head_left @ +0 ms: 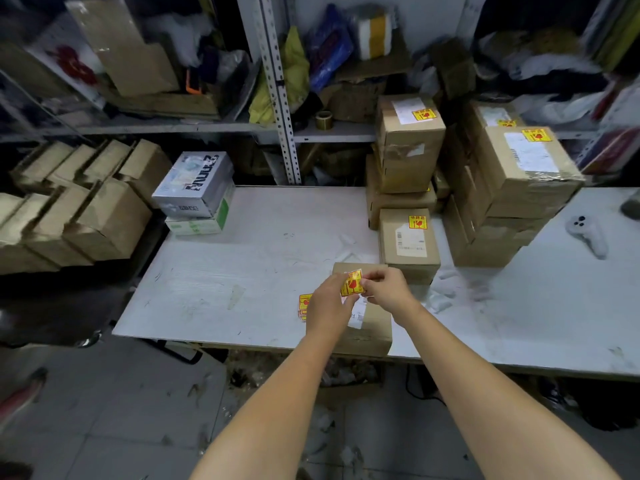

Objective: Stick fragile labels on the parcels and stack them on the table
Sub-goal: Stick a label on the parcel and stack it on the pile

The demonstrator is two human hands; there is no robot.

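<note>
A yellow and red fragile label point(352, 283) is pinched between my left hand point(327, 301) and my right hand point(389, 289), just above a brown parcel point(372, 327) at the table's near edge. More labels point(304, 305) lie in a small pile on the white table point(242, 265), left of that parcel and partly behind my left hand. A labelled parcel point(408, 240) stands right behind. Stacks of labelled parcels rise at the back, one point(405, 147) in the middle and one point(519, 174) to the right.
A grey and white printed box point(195, 185) sits on a flat white box at the table's back left. Brown cartons point(79, 202) are piled off the left end. A grey controller point(587, 233) lies at right. Cluttered metal shelves point(287, 126) stand behind.
</note>
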